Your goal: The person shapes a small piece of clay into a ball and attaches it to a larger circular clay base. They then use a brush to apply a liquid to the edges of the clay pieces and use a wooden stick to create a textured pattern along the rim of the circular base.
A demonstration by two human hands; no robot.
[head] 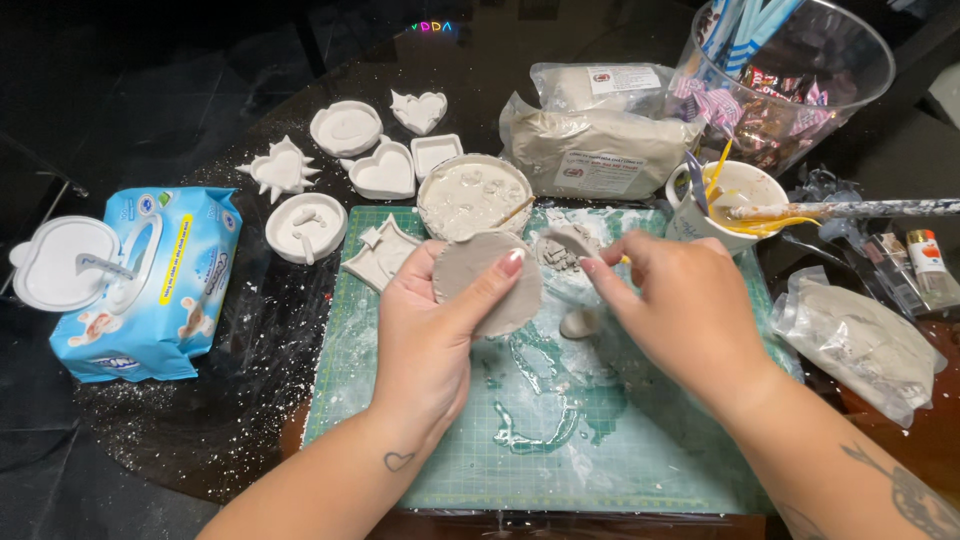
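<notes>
Left hand (425, 330): closed on a flat round clay disc (490, 282), thumb across its face, fingers behind; the disc is held tilted above the green cutting mat (560, 440).

Right hand (680, 310): fingertips pinched on a small lump of wet clay (568, 243), just beside the disc's upper right edge.

Cutting mat: lies on the dark desk (200, 420), smeared with grey slip and white dust. A small oval clay piece (580, 322) rests on it under the right hand.

Bowl of water (474, 194): round, white, cloudy contents, at the mat's far edge, just behind the disc; a thin stick leans in it.

White moulds: heart tray (383, 170), small square tray (436, 154), round dish (346, 128), spiky heart (279, 170), flat heart (419, 111), round dish with pegs (306, 228), star-cornered tray (380, 252) on the mat's corner.

Pack of wet wipes (150, 285): blue, left of the mat, a white lidded shape (55, 262) beside it.

Bags of clay (595, 150): two, clear plastic, behind the bowl. A third bag (860, 340) lies to the right.

White mug (735, 200): holds yellow tools; a long brush (850, 209) rests across it.

Clear plastic tub (790, 80): far right, filled with wrapped items and striped sticks.
</notes>
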